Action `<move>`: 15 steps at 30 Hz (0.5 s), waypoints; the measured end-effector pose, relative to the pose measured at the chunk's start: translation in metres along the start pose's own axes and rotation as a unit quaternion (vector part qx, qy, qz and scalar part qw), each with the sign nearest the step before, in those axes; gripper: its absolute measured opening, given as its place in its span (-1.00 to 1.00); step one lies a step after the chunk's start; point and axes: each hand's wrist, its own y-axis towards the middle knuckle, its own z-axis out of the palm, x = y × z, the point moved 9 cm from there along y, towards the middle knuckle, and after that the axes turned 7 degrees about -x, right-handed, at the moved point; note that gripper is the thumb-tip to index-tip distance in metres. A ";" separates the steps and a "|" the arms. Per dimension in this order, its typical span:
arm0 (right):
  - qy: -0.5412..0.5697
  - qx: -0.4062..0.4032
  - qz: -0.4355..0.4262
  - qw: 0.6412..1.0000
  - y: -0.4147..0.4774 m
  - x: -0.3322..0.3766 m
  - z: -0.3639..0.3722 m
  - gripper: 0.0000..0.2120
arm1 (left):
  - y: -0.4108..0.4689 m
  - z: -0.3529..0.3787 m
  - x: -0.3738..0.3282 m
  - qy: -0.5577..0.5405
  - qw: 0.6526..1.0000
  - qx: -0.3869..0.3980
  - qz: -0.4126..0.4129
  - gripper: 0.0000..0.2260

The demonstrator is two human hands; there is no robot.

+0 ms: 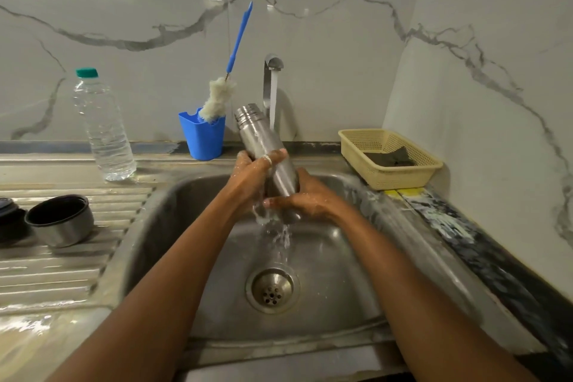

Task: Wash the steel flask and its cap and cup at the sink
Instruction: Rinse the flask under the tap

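**A:** From the head camera, where is the steel flask (263,146)?

**B:** Over the sink (341,288), tilted, with its open mouth just beside the stream from the tap (273,63). The left hand (252,175) wraps its middle and the right hand (305,200) grasps its lower end.

**A:** Is there room around it?

**B:** The basin is open down to the drain (273,290). The blue holder (203,138) with the bottle brush (221,96) stands near the back rim, and the basket (390,186) sits at the right rim.

**A:** And the counts?

**B:** One flask. One cup (60,220) and one cap (9,217), side by side on the drainboard (46,273), the cap cut off by the frame edge. One plastic bottle (104,130), one brush, one basket.
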 end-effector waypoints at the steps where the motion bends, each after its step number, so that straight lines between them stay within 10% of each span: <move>1: 0.002 0.026 0.027 0.999 -0.003 -0.009 -0.004 -0.31 | 0.000 0.000 -0.001 -0.032 0.999 0.002 0.000 -0.39; 7: 0.114 -0.020 0.079 0.990 -0.002 -0.027 -0.035 -0.36 | 0.002 -0.008 -0.005 -0.128 0.991 -0.017 -0.020 -0.17; 15: 0.312 -0.122 0.084 0.938 0.000 -0.024 -0.061 0.12 | 0.009 -0.067 0.004 -0.165 0.968 -0.175 -0.073 -0.50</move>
